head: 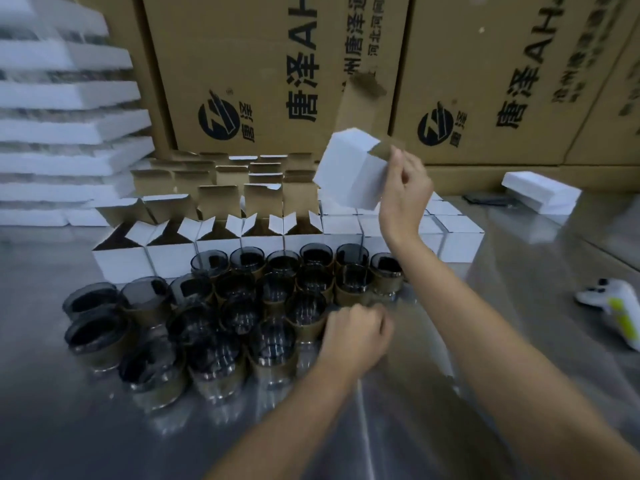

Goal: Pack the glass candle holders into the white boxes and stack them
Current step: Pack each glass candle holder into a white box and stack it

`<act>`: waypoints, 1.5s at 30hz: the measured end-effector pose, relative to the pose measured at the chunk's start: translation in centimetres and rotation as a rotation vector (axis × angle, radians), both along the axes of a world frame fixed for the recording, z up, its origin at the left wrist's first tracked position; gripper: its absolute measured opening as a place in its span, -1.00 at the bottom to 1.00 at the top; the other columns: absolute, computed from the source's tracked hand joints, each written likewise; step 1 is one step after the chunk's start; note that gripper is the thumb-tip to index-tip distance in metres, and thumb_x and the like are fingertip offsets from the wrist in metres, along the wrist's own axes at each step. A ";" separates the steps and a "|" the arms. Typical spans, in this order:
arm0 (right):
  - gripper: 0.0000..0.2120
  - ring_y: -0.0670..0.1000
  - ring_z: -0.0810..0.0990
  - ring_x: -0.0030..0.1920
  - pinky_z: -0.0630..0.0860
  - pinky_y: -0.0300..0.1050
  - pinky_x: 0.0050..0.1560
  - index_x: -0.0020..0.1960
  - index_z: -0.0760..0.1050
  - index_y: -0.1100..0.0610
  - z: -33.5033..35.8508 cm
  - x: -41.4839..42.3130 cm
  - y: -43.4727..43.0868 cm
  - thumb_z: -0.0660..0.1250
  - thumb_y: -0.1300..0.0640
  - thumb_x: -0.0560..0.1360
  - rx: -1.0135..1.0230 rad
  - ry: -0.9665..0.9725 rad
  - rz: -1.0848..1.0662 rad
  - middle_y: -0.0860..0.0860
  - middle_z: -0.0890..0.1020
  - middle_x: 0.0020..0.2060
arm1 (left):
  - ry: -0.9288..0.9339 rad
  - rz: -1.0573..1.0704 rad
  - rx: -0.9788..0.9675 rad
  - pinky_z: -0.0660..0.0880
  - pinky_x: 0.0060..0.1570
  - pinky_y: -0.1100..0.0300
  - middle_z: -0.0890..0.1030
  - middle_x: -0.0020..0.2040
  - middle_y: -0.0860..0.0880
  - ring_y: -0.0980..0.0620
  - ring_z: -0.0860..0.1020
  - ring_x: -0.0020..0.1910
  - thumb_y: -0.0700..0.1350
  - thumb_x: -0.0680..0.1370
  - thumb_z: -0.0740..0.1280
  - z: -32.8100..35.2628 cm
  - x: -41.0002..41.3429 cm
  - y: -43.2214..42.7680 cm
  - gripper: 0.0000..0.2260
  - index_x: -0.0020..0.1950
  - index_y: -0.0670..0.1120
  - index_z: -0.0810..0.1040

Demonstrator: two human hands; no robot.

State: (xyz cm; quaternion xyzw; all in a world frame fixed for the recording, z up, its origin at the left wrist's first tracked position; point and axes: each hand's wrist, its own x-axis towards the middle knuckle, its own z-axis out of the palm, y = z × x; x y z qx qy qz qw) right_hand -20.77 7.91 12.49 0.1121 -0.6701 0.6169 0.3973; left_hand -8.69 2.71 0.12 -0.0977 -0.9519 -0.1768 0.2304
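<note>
**White box aloft, dark glass below: pairing them cleanly**

White card is pinched in the right hand (403,199), thumb and fingers curled round the lower corner of one white box (349,171). The box is raised and tilted above the back rows, with a brown flap showing at its top edge. The left hand (356,334) sits low on the steel table (519,358), fingers curled beside the nearest of the glass candle holders (306,315). Blur hides whether it actually grips that holder.

The holders stand in a tight cluster, rims touching, just in front of the open boxes (221,237), whose flaps stand up. Closed boxes (453,233) line the right end of the same rows.

The step in hand looks like bringing one box and one holder together. To do it well:

- Lift the chosen holder straight up, since its neighbours press against it and a sideways pull may topple them.
- Grip it by the banded lower wall, not the rim.
- Bring the box down near the table with its mouth open, so the glass travels only a short way.
- Check that the flaps are clear of the opening before sliding the holder in.
</note>
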 end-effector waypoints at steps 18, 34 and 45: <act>-0.86 -0.06 0.53 -0.27 0.51 -0.09 -0.21 0.01 0.67 0.27 -10.2 14.3 5.1 0.40 0.33 0.48 0.093 0.066 0.010 0.00 0.59 -0.20 | 0.263 -0.144 0.779 0.27 -0.33 0.36 0.36 -0.34 0.09 0.17 0.34 -0.36 0.08 0.57 0.18 -0.2 6.5 -2.6 -0.75 -0.23 -0.02 0.31; -0.82 -0.05 0.57 -0.27 0.56 -0.04 -0.15 -0.06 0.66 0.12 -10.4 12.6 6.8 0.28 0.23 0.47 0.226 -0.248 0.033 -0.05 0.63 -0.29 | 0.094 -0.062 0.662 0.28 -0.22 0.34 0.36 -0.21 0.07 0.19 0.40 -0.24 -0.08 0.62 0.23 -0.7 6.1 -2.2 -0.71 0.30 -0.16 0.33; -0.63 -0.06 0.44 -0.61 0.34 -0.23 -0.55 -0.38 0.25 0.11 -12.3 11.3 7.2 0.29 0.19 0.55 0.070 -0.577 0.299 -0.01 0.48 -0.60 | 0.082 -0.019 0.632 0.35 -0.23 0.51 0.44 -0.24 0.10 0.29 0.48 -0.19 -0.14 0.65 0.16 -0.5 6.4 -2.6 -0.53 0.52 -0.20 0.11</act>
